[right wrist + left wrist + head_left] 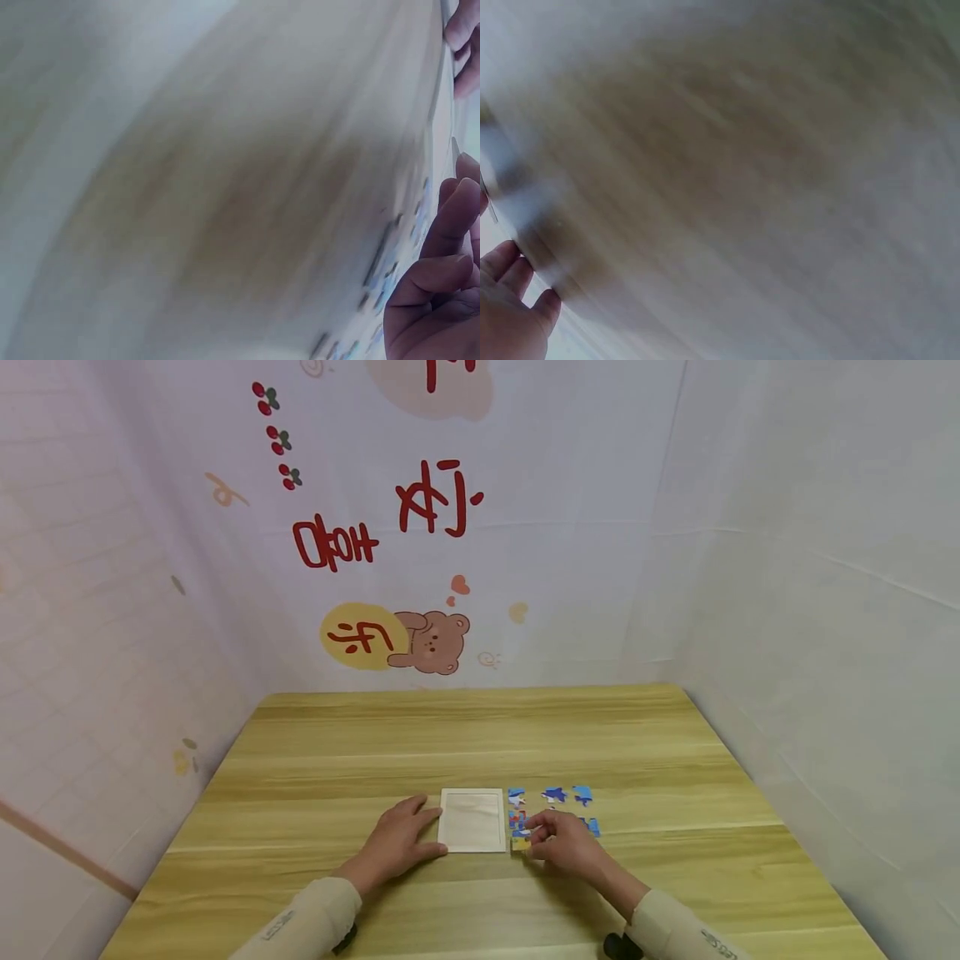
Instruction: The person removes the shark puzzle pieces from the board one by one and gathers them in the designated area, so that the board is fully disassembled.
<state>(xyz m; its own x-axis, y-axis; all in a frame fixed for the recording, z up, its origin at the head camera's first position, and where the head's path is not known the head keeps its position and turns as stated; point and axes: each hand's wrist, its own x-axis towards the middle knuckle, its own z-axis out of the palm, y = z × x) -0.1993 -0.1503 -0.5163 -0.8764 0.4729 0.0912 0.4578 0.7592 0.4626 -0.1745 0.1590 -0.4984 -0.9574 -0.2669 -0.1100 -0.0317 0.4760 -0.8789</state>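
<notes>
A square, pale-rimmed puzzle tray (446, 821) lies on the wooden table, its inside bare. The fingertips and thumb of my left hand (401, 837) rest along the tray's left edge, fingers fairly straight, also visible in the left wrist view. Just right of the tray, my right hand (570, 845) has curled fingers and pinches a yellow-and-blue puzzle piece (520, 843) at its right side. In the right wrist view, a thin sliver shows at the fingertips of the right hand (439, 281). Other puzzle pieces (555, 794) lie around and partly beneath this hand.
More blue pieces (582, 794) lie in loose rows right of the tray. The wood-grain table (360, 735) meets a printed cloth wall (555, 635) behind and pale cloth at both sides. Both wrist views are mostly blurred tabletop and cloth.
</notes>
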